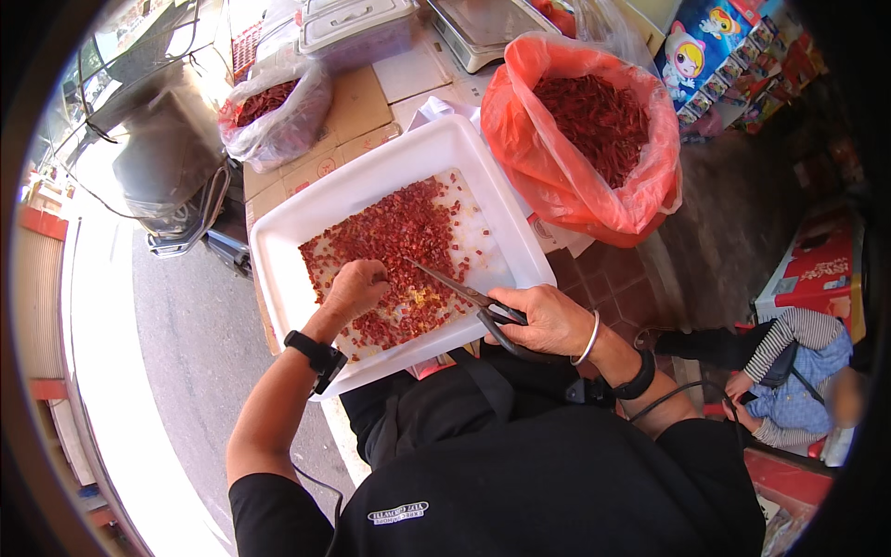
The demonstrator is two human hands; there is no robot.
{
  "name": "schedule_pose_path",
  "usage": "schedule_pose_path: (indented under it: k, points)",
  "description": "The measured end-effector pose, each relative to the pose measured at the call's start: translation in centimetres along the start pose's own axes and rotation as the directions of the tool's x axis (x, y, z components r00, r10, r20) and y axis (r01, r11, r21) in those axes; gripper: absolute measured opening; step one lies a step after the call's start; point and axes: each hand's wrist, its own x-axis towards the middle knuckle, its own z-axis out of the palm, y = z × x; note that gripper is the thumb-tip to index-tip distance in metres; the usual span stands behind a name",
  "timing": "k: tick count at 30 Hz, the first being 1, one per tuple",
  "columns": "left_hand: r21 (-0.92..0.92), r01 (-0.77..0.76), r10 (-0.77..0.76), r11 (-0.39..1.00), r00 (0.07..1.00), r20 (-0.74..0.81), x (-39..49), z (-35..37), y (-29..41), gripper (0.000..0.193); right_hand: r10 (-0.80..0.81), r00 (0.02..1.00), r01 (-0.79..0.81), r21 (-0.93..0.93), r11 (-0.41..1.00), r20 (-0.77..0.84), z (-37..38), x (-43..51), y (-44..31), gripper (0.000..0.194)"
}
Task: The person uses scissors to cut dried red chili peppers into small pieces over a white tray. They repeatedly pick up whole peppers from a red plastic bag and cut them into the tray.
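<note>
A white plastic tray [508, 202] holds many small cut pieces of dried red chili [411, 223], with yellow seeds among them. My right hand [550, 320] holds a pair of scissors [459, 287] by their black handles. The blades point up and left over the chili pieces and look closed or nearly so. Over the left part of the pieces is my left hand [357, 287], its fingers curled inward; whether something small is between the fingertips cannot be seen. An orange-red plastic bag [515, 139] of whole dried chilies [592, 125] stands beyond the tray's right corner.
Behind the tray, cardboard [355, 104] covers the table. On it are a clear bag [278, 139] of dried chilies, a lidded plastic box [358, 35] and a scale [473, 35]. A parked scooter [174, 160] stands at left. Another person [800, 376] sits at lower right.
</note>
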Motion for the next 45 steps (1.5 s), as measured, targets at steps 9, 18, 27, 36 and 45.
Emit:
schedule_pose_path:
  k: [9, 18, 27, 36, 45]
  points:
    - [-0.953, 0.122, -0.328, 0.277, 0.944, 0.025, -4.9, -1.7, 3.7, 0.012, -0.167, 0.981, 0.160, 0.077, 0.984, 0.102, 1.0, 0.2, -1.3, 0.084]
    - [-0.948, 0.002, -0.456, 0.317, 0.877, -0.151, -7.7, 1.1, 3.4, 0.017, -0.028, 0.995, 0.052, -0.244, 0.968, 0.100, 1.8, -0.3, -2.6, 0.096]
    - [-0.941, 0.025, -0.404, 0.338, 0.907, -0.121, -8.4, 1.4, 3.3, 0.010, -0.050, 0.987, 0.080, -0.193, 0.978, 0.155, 2.5, 0.0, -3.8, 0.083]
    - [-0.914, 0.121, -0.383, 0.388, 0.923, -0.040, -9.0, 0.7, 3.3, 0.010, -0.150, 0.972, 0.170, -0.105, 0.980, 0.180, 2.8, 0.5, -3.1, 0.038]
    - [-0.934, 0.155, -0.415, 0.321, 0.910, 0.009, -9.3, 1.3, 2.6, 0.016, -0.181, 0.977, 0.188, -0.050, 0.981, 0.116, 3.2, 0.5, -2.1, 0.029]
